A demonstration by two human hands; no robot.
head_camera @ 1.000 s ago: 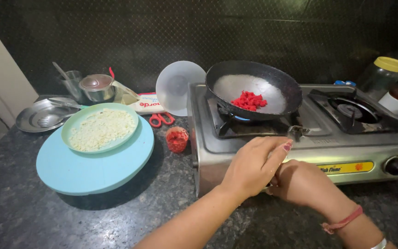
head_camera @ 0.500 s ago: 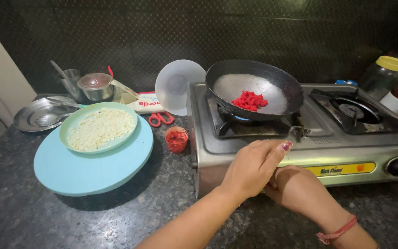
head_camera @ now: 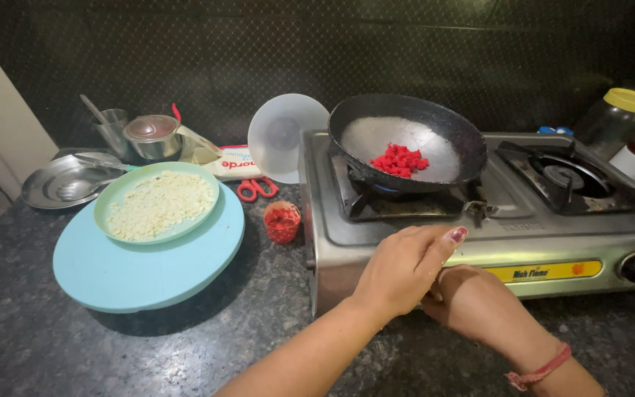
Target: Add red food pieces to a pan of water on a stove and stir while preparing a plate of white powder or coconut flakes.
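My left hand [head_camera: 404, 268] rests on the front edge of the steel two-burner gas stove [head_camera: 406, 235], fingers loosely curved and holding nothing I can see. My right hand [head_camera: 475, 301], with a red thread at the wrist, is curled against the stove's front panel just below and partly under the left hand; whatever it touches is hidden. On the left burner sits a dark pan [head_camera: 408, 140] holding small red pieces [head_camera: 400, 159].
A green plate of white bits [head_camera: 157, 204] sits on a light blue round board [head_camera: 148, 261]. A small red cup [head_camera: 282, 221], red scissors [head_camera: 257, 189], a white lid [head_camera: 282, 136], steel vessels [head_camera: 152, 136] and a steel plate [head_camera: 67, 182] lie left. Jars [head_camera: 622, 117] stand at the right.
Both hands have stayed at the stove's front; the right hand has slid slightly lower and further under the left. Nothing else has moved.
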